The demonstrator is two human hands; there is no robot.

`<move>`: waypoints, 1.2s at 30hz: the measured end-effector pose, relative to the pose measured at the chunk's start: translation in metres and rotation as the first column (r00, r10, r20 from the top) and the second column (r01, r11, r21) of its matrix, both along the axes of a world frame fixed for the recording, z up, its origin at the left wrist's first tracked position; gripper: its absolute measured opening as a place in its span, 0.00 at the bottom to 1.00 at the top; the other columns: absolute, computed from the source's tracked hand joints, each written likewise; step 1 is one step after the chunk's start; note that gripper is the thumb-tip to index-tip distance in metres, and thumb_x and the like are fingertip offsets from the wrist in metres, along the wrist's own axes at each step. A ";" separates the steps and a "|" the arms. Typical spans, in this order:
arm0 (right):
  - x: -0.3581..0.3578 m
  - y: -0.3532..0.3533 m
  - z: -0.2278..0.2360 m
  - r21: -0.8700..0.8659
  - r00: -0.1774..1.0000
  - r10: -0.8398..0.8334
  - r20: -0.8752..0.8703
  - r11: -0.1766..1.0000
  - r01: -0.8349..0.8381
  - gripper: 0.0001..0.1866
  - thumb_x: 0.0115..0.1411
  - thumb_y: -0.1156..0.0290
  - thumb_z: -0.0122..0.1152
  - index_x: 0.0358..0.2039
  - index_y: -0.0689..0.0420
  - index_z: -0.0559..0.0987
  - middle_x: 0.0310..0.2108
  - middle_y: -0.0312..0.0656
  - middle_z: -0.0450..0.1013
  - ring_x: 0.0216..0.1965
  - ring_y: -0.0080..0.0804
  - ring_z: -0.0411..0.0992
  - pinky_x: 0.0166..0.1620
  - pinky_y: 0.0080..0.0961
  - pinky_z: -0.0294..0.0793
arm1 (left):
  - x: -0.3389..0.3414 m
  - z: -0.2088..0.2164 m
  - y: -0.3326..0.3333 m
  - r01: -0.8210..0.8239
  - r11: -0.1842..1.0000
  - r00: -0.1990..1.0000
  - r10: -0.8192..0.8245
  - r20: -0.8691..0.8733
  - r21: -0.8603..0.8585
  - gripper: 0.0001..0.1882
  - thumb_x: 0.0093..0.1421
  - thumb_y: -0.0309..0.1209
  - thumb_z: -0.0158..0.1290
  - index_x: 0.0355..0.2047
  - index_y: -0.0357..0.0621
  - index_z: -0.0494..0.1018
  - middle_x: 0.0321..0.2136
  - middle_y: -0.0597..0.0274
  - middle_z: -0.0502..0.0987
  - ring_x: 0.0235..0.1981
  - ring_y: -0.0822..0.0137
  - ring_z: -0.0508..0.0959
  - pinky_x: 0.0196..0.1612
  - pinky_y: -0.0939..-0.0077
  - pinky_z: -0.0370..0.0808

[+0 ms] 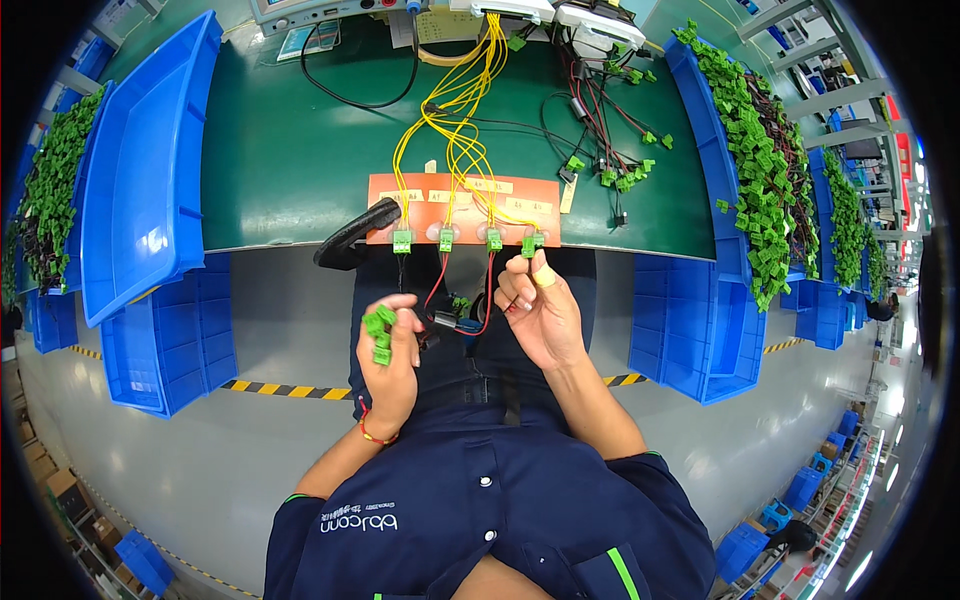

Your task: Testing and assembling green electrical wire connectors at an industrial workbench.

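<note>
Green connectors [379, 335] fill the closed left hand [392, 360]; right hand [540, 315] pinches another; blue bin [700, 130] holds more.

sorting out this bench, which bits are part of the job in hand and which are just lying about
In use:
left hand holding green connectors
right hand at the rightmost green plug
orange fixture plate
yellow wires
red and black harness

Lying about:
empty blue bin
bins of green connector harnesses
loose harnesses on the green mat

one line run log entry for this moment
left hand: holds green plugs | right hand: pinches green plug at orange board | yellow wires on green bench
</note>
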State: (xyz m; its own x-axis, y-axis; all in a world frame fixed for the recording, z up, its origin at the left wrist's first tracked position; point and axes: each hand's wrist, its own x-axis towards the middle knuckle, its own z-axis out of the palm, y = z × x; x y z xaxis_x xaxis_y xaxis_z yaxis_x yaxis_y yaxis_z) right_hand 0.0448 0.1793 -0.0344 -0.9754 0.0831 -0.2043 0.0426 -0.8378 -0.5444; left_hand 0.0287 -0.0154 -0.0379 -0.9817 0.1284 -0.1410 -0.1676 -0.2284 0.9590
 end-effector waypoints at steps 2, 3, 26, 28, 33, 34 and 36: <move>0.007 -0.004 0.006 0.105 0.998 -0.022 0.056 0.994 0.016 0.18 0.70 0.59 0.48 0.41 0.62 0.78 0.22 0.28 0.64 0.25 0.16 0.57 0.33 0.18 0.60 | -0.005 -0.005 -0.002 -0.008 0.999 0.999 0.006 0.052 0.041 0.15 0.70 0.32 0.45 0.52 0.36 0.68 0.27 0.68 0.70 0.18 0.85 0.61 0.20 0.89 0.58; 0.009 -0.006 0.007 0.201 0.995 -0.031 0.097 0.979 0.011 0.16 0.70 0.61 0.50 0.40 0.62 0.78 0.23 0.29 0.66 0.25 0.15 0.59 0.33 0.16 0.61 | -0.006 -0.007 -0.002 0.021 0.999 0.996 -0.025 0.090 0.045 0.16 0.70 0.32 0.45 0.54 0.35 0.67 0.27 0.68 0.71 0.18 0.85 0.62 0.21 0.90 0.58; -0.015 0.030 0.015 0.617 0.947 0.232 0.221 0.719 -0.320 0.15 0.67 0.63 0.46 0.32 0.60 0.76 0.17 0.30 0.62 0.20 0.16 0.57 0.25 0.16 0.56 | -0.006 -0.016 -0.004 0.328 0.943 0.921 -0.307 0.240 -0.052 0.17 0.68 0.34 0.50 0.53 0.39 0.70 0.26 0.72 0.72 0.21 0.84 0.64 0.24 0.89 0.62; -0.017 0.034 0.018 0.614 0.940 0.246 0.234 0.713 -0.340 0.15 0.65 0.63 0.46 0.30 0.60 0.76 0.15 0.30 0.61 0.18 0.16 0.56 0.24 0.17 0.56 | -0.006 -0.018 -0.005 0.319 0.946 0.926 -0.298 0.233 -0.055 0.15 0.68 0.34 0.50 0.51 0.38 0.71 0.26 0.71 0.72 0.21 0.84 0.64 0.25 0.88 0.62; -0.019 0.044 0.030 0.613 0.898 0.318 0.304 0.656 -0.440 0.16 0.63 0.64 0.46 0.27 0.60 0.77 0.15 0.29 0.61 0.18 0.15 0.56 0.24 0.17 0.57 | -0.006 -0.023 -0.005 0.333 0.940 0.926 -0.311 0.214 -0.078 0.12 0.68 0.34 0.49 0.44 0.38 0.72 0.26 0.69 0.74 0.20 0.83 0.65 0.24 0.87 0.64; -0.019 0.045 0.031 0.615 0.899 0.315 0.305 0.655 -0.438 0.16 0.63 0.64 0.46 0.27 0.60 0.77 0.15 0.29 0.61 0.18 0.15 0.56 0.24 0.17 0.57 | -0.005 -0.024 -0.005 0.334 0.940 0.927 -0.314 0.206 -0.071 0.12 0.68 0.34 0.49 0.44 0.38 0.72 0.26 0.69 0.74 0.20 0.83 0.65 0.24 0.87 0.64; -0.022 0.049 0.033 0.615 0.876 0.374 0.305 0.625 -0.481 0.16 0.63 0.64 0.46 0.26 0.60 0.77 0.14 0.28 0.62 0.17 0.15 0.56 0.24 0.17 0.57 | -0.006 -0.025 -0.005 0.341 0.937 0.925 -0.320 0.206 -0.073 0.11 0.68 0.34 0.49 0.41 0.38 0.71 0.25 0.67 0.75 0.20 0.83 0.66 0.24 0.87 0.64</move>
